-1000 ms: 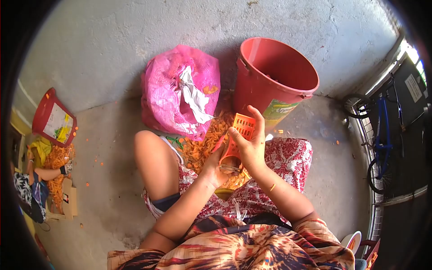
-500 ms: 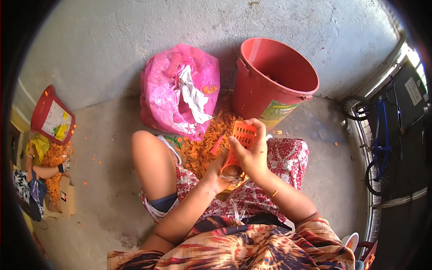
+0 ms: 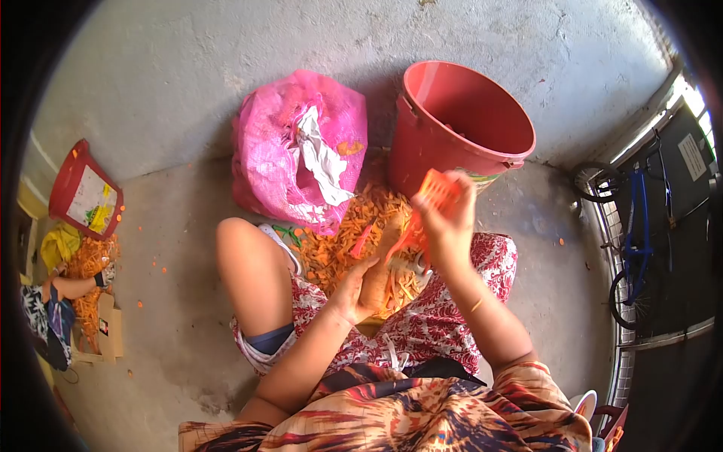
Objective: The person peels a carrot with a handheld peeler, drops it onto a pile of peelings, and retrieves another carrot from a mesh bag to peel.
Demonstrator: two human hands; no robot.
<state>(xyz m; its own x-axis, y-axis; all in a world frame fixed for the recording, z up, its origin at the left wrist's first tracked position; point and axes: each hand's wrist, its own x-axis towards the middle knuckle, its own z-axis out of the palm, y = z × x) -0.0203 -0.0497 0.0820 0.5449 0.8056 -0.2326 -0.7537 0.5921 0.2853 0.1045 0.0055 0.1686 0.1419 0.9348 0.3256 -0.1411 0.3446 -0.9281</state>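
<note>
On the near side of the pink sack [image 3: 260,154], the left hand [image 3: 350,295] cradles a thick carrot [image 3: 374,282], lengthwise and tipped away from the body, probably to steady it while leaving its upper face bare. Right of the sack and nearer, the right hand [image 3: 454,230] closes round an orange slotted tool [image 3: 437,190], apparently angled for control. Scraps [image 3: 325,260] lie just before the sack, under the hands, likely where they drop; the carrot looks long, dull orange and rather rough, its fine detail blurred
</note>
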